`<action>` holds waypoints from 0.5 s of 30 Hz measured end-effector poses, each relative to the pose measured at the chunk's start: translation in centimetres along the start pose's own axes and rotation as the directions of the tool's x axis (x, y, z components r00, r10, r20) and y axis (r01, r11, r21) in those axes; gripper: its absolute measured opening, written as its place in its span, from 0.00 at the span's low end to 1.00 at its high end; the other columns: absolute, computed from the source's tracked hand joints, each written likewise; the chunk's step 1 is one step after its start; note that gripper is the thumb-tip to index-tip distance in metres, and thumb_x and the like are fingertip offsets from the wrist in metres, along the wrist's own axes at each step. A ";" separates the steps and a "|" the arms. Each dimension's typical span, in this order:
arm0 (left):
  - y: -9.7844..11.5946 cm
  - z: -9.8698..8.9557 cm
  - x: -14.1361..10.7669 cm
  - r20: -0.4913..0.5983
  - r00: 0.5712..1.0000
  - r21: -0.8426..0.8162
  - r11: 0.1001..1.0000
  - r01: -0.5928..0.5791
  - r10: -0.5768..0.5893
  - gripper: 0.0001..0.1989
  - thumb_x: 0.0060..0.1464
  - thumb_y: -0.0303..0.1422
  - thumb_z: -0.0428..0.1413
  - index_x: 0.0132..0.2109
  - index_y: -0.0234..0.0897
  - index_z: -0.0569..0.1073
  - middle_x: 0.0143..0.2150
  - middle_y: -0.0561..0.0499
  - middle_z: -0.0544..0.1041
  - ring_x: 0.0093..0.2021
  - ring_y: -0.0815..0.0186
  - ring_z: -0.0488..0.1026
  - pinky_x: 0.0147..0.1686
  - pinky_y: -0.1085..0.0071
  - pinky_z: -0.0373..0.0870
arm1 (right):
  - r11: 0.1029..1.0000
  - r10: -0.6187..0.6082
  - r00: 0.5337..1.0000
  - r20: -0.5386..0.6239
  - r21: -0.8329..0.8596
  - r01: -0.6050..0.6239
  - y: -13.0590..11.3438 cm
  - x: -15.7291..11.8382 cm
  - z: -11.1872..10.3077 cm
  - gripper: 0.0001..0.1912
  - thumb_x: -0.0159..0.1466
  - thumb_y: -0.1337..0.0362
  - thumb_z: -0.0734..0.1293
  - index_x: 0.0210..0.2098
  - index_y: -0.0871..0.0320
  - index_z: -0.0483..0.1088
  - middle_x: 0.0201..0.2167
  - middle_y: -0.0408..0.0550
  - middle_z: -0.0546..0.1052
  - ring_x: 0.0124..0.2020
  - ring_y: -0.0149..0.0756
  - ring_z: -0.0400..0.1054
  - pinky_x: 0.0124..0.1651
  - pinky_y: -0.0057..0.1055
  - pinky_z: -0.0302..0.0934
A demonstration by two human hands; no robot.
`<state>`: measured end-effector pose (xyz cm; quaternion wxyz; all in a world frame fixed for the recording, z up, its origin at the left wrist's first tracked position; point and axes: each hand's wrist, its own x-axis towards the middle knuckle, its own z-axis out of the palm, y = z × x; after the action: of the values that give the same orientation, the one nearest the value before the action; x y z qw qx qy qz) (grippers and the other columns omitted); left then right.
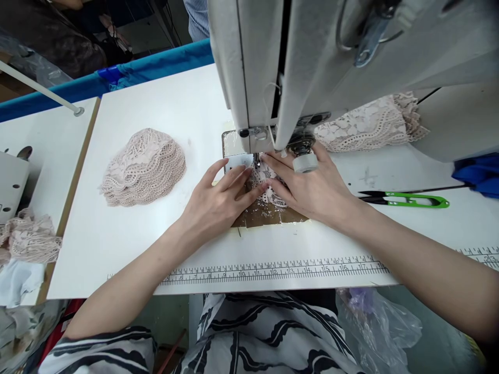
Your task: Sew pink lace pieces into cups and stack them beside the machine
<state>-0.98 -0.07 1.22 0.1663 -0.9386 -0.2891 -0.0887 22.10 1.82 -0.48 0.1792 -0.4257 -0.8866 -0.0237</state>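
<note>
Sewing machine (pixel 257 62) looming nearest, I am pressing one lace piece (pixel 272 197) flat at its presser foot (pixel 257 159), left hand (pixel 218 201) and right hand (pixel 315 184) spread, clamping nothing. Even pressure, clear of the foot, should be serving best. One lace pile (pixel 144 169) is lying left of the foot, one lace heap (pixel 33 238) farther left; one lace bundle (pixel 366 125) and one pair of snips (pixel 397 196), right.
</note>
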 end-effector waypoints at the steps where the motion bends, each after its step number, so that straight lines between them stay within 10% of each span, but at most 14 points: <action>1: 0.0 0.0 0.0 0.003 1.000 -0.005 1.000 0.002 -0.002 0.23 0.66 0.26 0.51 0.66 0.43 0.66 0.56 0.43 0.78 0.62 0.57 0.70 0.63 0.49 0.64 | 1.000 -0.003 1.000 -0.002 -0.005 0.003 0.0 0.0 0.0 0.18 0.72 0.62 0.57 0.53 0.57 0.74 0.51 0.55 0.78 0.64 0.53 0.62 0.67 0.59 0.47; 15: 0.0 -0.1 0.1 -0.014 0.999 0.066 0.997 -0.028 0.029 0.22 0.64 0.25 0.53 0.64 0.40 0.68 0.55 0.42 0.78 0.60 0.56 0.71 0.62 0.49 0.66 | 0.998 -0.045 0.999 -0.028 -0.040 0.044 0.3 0.0 0.3 0.19 0.72 0.61 0.58 0.54 0.62 0.73 0.50 0.57 0.79 0.61 0.53 0.64 0.69 0.57 0.45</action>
<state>-0.91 -0.08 1.30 0.2006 -0.9359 -0.2771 -0.0836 22.20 2.03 -0.83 0.1830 -0.4091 -0.8925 -0.0513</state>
